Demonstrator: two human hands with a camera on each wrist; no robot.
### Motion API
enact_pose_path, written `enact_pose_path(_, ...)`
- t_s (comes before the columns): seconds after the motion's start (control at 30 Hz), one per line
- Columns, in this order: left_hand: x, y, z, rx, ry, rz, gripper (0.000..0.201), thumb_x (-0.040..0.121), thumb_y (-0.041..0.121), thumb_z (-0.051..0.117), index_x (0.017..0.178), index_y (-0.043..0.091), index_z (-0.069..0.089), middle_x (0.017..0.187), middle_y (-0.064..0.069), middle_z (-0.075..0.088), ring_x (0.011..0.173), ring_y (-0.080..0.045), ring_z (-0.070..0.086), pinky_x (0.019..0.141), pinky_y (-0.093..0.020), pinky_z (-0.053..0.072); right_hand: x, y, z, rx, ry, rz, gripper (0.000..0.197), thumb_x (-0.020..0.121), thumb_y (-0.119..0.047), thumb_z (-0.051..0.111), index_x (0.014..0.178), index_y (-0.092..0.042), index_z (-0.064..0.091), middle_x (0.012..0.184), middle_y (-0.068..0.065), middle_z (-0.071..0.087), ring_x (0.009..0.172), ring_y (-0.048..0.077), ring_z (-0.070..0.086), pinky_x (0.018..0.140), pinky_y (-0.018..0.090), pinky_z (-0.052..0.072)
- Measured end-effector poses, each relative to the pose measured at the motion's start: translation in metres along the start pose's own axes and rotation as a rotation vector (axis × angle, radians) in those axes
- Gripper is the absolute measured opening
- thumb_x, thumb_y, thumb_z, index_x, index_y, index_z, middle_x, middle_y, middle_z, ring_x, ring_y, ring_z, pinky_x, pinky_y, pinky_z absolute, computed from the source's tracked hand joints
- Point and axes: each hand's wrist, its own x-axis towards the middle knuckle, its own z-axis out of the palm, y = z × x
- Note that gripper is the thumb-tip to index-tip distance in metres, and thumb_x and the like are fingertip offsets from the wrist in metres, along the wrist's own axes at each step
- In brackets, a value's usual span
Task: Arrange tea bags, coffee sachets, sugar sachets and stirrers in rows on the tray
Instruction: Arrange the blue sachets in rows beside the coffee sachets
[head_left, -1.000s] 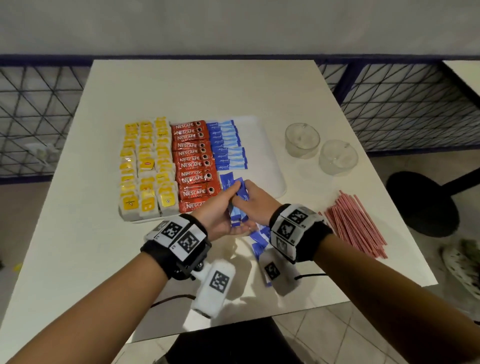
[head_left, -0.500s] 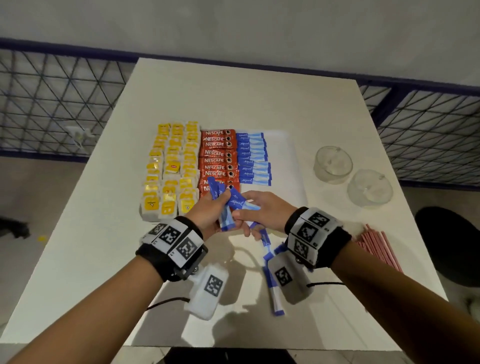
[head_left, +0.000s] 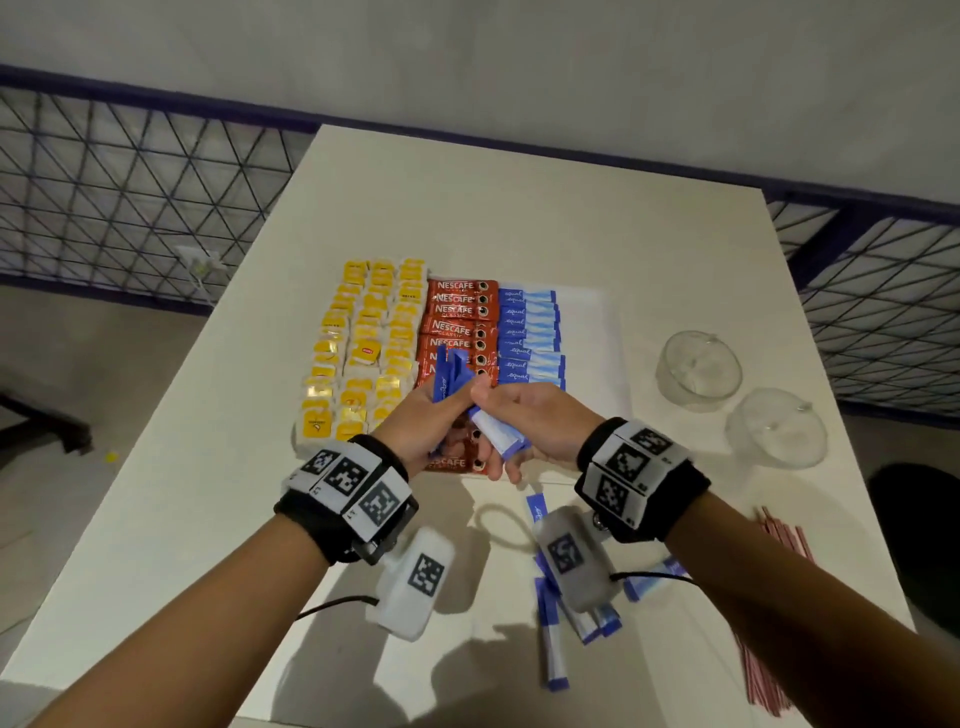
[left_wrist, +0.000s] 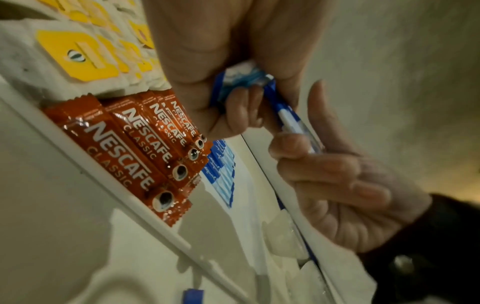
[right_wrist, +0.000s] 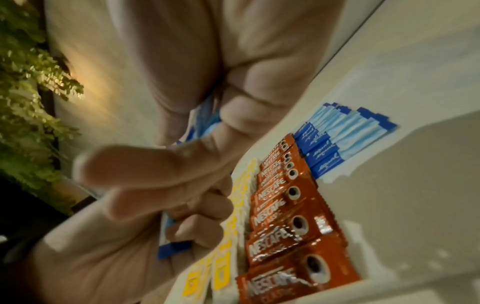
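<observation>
A white tray (head_left: 589, 332) holds rows of yellow tea bags (head_left: 363, 353), red Nescafe coffee sachets (head_left: 457, 317) and blue sugar sachets (head_left: 527, 332). Above the tray's near end, my left hand (head_left: 431, 421) grips a bunch of blue sugar sachets (head_left: 451, 376) that stick up from the fist. My right hand (head_left: 524, 421) meets it and pinches a sachet (head_left: 496, 434) from the bunch; the left wrist view shows that sachet (left_wrist: 288, 117) between the right hand's fingers (left_wrist: 293, 146). Pink stirrers (head_left: 769, 623) lie at the table's right edge.
Loose blue sugar sachets (head_left: 553, 639) lie on the table under my right wrist. Two clear glass bowls (head_left: 698, 371) (head_left: 776, 426) stand right of the tray. The white table (head_left: 493, 208) has metal mesh railing behind it.
Both hands have lifted from the table's near edge to above the tray's near end, still holding the sachets together. The camera has tilted and shifted left.
</observation>
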Motion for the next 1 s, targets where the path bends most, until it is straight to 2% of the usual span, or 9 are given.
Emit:
enact_pose_path(0.1, 0.008, -0.005, 0.001, 0.010, 0.111, -0.002, 0.028, 0.094, 0.029, 0.052, 0.070, 0.018, 0.042, 0.048, 0.004, 0.034, 0.034, -0.004, 0.027, 0.036, -0.016, 0.026, 0.007, 0.005, -0.007, 0.023, 0.055, 0.059, 0.028, 0.093, -0.032, 0.051, 0.097, -0.005, 0.046, 0.069, 0.019, 0.060, 0.044, 0.020, 0.061, 0.043, 0.025, 0.051)
enact_pose_path(0.23, 0.018, -0.010, -0.001, -0.095, 0.161, -0.057, 0.026, 0.094, 0.022, 0.052, 0.072, 0.014, 0.043, 0.040, 0.007, 0.040, 0.034, -0.006, 0.031, 0.034, -0.017, 0.030, 0.010, 0.015, -0.019, 0.108, 0.081, 0.086, 0.017, 0.091, -0.017, 0.056, 0.091, -0.009, 0.041, 0.068, 0.018, 0.061, 0.046, 0.019, 0.063, 0.049, 0.026, 0.055)
enact_pose_path(0.37, 0.023, -0.010, 0.004, -0.106, 0.085, -0.065, 0.025, 0.092, 0.018, 0.055, 0.071, 0.009, 0.046, 0.042, 0.002, 0.041, 0.033, -0.009, 0.036, 0.035, -0.016, 0.029, 0.008, 0.020, -0.030, 0.093, 0.103, 0.083, 0.013, 0.090, -0.009, 0.056, 0.087, -0.008, 0.043, 0.064, 0.017, 0.057, 0.041, 0.016, 0.060, 0.041, 0.023, 0.050)
enact_pose_path(0.5, 0.024, -0.006, 0.012, -0.094, 0.002, -0.103, 0.017, 0.087, 0.010, 0.062, 0.096, -0.004, 0.057, 0.051, -0.001, 0.055, 0.039, -0.006, 0.050, 0.040, -0.013, 0.039, 0.010, 0.022, -0.043, 0.158, 0.144, 0.066, 0.013, 0.090, -0.006, 0.056, 0.085, -0.008, 0.044, 0.064, 0.015, 0.052, 0.039, 0.017, 0.059, 0.037, 0.022, 0.046)
enact_pose_path(0.57, 0.026, -0.002, 0.016, -0.093, 0.002, -0.110, 0.009, 0.088, 0.007, 0.059, 0.086, -0.002, 0.056, 0.055, -0.003, 0.057, 0.040, -0.004, 0.053, 0.043, -0.011, 0.042, 0.012, 0.023, -0.049, 0.183, 0.158, 0.066, 0.012, 0.090, -0.006, 0.055, 0.085, -0.008, 0.044, 0.066, 0.017, 0.053, 0.040, 0.018, 0.059, 0.038, 0.022, 0.047)
enact_pose_path(0.7, 0.031, 0.004, 0.014, -0.112, 0.086, -0.151, 0.018, 0.089, 0.014, 0.059, 0.076, 0.002, 0.056, 0.065, -0.009, 0.048, 0.040, -0.005, 0.051, 0.047, -0.013, 0.048, 0.015, 0.029, -0.065, 0.226, 0.249, 0.048, 0.011, 0.093, -0.005, 0.049, 0.083, -0.008, 0.047, 0.071, 0.018, 0.057, 0.045, 0.017, 0.060, 0.043, 0.022, 0.047)
enact_pose_path(0.8, 0.029, 0.005, 0.009, -0.100, 0.075, -0.168, 0.017, 0.093, 0.020, 0.054, 0.084, 0.008, 0.065, 0.067, -0.008, 0.054, 0.044, -0.009, 0.047, 0.048, -0.018, 0.046, 0.018, 0.039, -0.080, 0.112, 0.334, 0.096, 0.015, 0.094, -0.005, 0.048, 0.079, -0.010, 0.049, 0.070, 0.012, 0.055, 0.043, 0.013, 0.055, 0.038, 0.019, 0.038)
enact_pose_path(0.87, 0.027, 0.006, 0.006, -0.059, 0.076, -0.160, 0.020, 0.095, 0.023, 0.050, 0.085, 0.012, 0.063, 0.068, -0.003, 0.061, 0.050, -0.010, 0.047, 0.049, -0.018, 0.044, 0.021, 0.048, -0.086, -0.101, 0.380, 0.145, 0.015, 0.092, -0.006, 0.050, 0.079, -0.012, 0.053, 0.068, 0.004, 0.052, 0.047, 0.012, 0.050, 0.038, 0.018, 0.034)
enact_pose_path(1.0, 0.025, 0.010, 0.005, 0.018, 0.073, -0.152, 0.023, 0.098, 0.027, 0.045, 0.084, 0.017, 0.061, 0.074, -0.001, 0.067, 0.070, -0.013, 0.057, 0.064, -0.024, 0.046, 0.030, 0.059, -0.090, -0.263, 0.439, 0.208, 0.012, 0.087, -0.011, 0.061, 0.075, -0.014, 0.059, 0.064, -0.004, 0.051, 0.052, 0.012, 0.043, 0.041, 0.016, 0.035)
